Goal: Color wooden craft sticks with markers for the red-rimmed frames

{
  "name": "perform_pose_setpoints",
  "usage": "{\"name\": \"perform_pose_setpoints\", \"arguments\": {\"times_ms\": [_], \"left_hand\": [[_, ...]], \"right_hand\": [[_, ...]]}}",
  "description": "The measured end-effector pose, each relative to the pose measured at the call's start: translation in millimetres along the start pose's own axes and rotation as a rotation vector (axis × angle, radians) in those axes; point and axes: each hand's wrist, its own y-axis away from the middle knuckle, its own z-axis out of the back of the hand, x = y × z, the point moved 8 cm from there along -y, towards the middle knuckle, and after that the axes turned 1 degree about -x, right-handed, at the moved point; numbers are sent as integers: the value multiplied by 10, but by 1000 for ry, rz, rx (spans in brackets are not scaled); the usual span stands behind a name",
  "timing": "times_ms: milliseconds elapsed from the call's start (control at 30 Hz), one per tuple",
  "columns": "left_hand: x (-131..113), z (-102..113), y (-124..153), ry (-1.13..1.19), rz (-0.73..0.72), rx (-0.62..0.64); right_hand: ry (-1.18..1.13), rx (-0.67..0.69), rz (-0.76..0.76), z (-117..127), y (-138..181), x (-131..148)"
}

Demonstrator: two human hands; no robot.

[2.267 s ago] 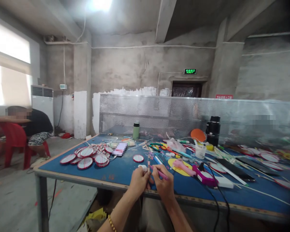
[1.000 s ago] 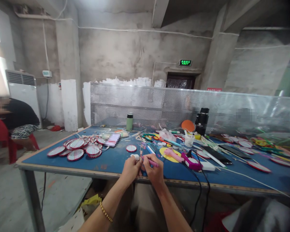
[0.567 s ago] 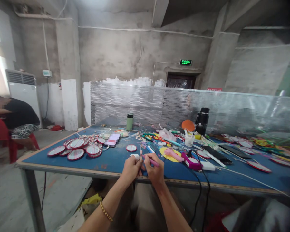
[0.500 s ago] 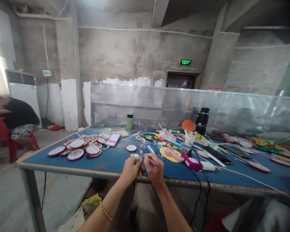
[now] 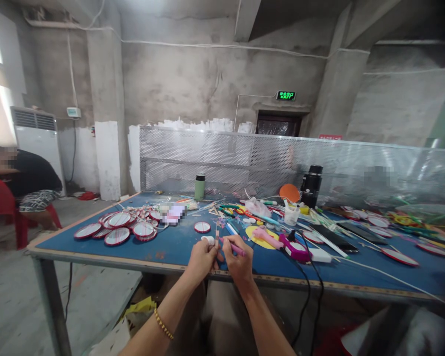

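Observation:
Near the front edge of the table, my left hand (image 5: 200, 259) is closed, its fingers pinching a narrow, flat wooden-looking strip (image 5: 217, 235) that stands roughly upright. A small white rounded object (image 5: 208, 240) shows at the top of that hand; whether it is gripped or only touched, I cannot tell. Close by on the right, my right hand (image 5: 240, 259) is closed around a pink-purple pen (image 5: 237, 248), its tip pointing left at the strip. Just beyond the hands a round, white-faced disc with a red rim (image 5: 202, 227) lies flat.
Red-rimmed discs (image 5: 117, 236) are heaped at the left, beside a phone-like item (image 5: 173, 213). To the right, a pink and magenta glue gun (image 5: 296, 248) rests by a yellow disc (image 5: 257, 242), its cord over the edge. Behind stand a green bottle (image 5: 199, 187) and black flask (image 5: 311, 187).

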Motion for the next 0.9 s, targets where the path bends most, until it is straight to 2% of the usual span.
{"name": "perform_pose_setpoints", "arguments": {"times_ms": [267, 533, 900], "left_hand": [[13, -7, -15, -16, -39, 12], [-4, -7, -11, -3, -15, 16], [41, 12, -29, -39, -32, -18]], "right_hand": [[-2, -6, 3, 11, -12, 4], [11, 5, 40, 3, 8, 14], [7, 50, 58, -35, -7, 47]]}}
